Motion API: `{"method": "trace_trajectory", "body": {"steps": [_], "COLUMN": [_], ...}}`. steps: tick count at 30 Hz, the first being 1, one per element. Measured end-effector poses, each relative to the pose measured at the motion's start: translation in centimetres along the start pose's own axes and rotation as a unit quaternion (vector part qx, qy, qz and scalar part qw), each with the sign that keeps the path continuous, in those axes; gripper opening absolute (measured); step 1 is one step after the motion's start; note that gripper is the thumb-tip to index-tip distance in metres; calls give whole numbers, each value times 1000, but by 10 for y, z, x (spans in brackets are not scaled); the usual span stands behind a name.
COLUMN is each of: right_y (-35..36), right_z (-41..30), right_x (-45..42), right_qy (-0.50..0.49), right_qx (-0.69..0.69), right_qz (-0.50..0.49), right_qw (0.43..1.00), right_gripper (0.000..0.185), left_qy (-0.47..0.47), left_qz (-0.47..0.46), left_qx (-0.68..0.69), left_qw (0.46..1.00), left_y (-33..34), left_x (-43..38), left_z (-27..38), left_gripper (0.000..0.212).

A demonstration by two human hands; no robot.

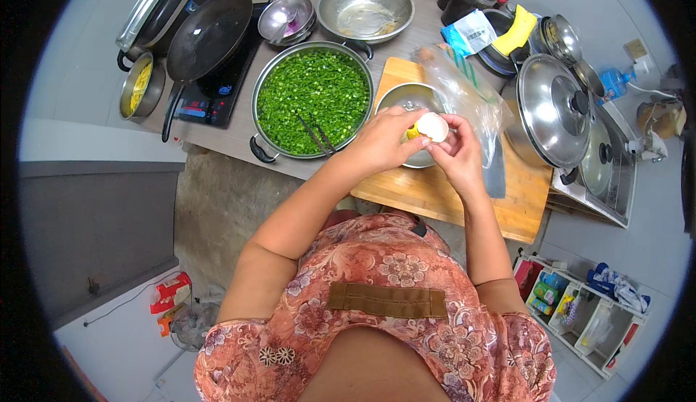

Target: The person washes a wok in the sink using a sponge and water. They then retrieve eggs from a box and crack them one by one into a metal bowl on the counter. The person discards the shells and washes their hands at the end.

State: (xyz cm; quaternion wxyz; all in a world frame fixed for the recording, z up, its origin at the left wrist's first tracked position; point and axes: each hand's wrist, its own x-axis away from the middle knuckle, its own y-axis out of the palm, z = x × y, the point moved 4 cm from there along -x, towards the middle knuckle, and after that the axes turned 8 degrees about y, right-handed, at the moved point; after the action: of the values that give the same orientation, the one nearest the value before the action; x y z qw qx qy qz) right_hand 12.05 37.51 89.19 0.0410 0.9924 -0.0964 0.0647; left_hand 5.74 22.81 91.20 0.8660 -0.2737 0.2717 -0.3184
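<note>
A cracked egg is held between my two hands above a stainless steel bowl (401,96). The white inside of its eggshell (434,126) faces up, and yellow egg yolk (414,132) shows at the broken edge. My left hand (387,134) grips the egg from the left with thumb and fingers. From the right, the fingers and thumb of my right hand (460,152) press on the shell. Clear liquid seems to lie in the bowl, though my hands cover much of it. Under the bowl is a wooden cutting board (435,195), and a clear plastic bag (462,86) lies against the bowl's right side.
Left of the board stands a wide pot (260,138) of chopped greens with chopsticks (315,134) in it. A frying pan (209,37) rests on an induction cooker (204,105). Behind sits a large steel basin (402,8). A lidded pot (552,108) stands at right.
</note>
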Motion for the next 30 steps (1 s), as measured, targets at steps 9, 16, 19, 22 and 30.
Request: {"method": "trace_trajectory", "body": {"steps": [9, 16, 19, 22, 30], "right_y": [-3, -55, -95, -128, -163], "right_z": [2, 7, 13, 18, 29], "right_x": [9, 52, 74, 94, 146], "right_qy": [-2, -60, -59, -46, -18], "right_qx": [127, 80, 37, 45, 63], "right_qz": [-1, 173, 274, 339, 440], "right_qw": [992, 980, 959, 939, 896], "right_gripper": [54, 55, 52, 52, 49], "left_qy": [-17, -29, 4, 46, 37], "left_qz": [-96, -151, -177, -201, -320], "left_qx": [34, 69, 107, 106, 128], "left_qw": [995, 986, 978, 973, 938], "left_y": [-1, 1, 11, 24, 52], "left_x": [6, 16, 23, 32, 47], "left_z": [9, 27, 33, 39, 54], "left_gripper": [58, 54, 46, 43, 44]}}
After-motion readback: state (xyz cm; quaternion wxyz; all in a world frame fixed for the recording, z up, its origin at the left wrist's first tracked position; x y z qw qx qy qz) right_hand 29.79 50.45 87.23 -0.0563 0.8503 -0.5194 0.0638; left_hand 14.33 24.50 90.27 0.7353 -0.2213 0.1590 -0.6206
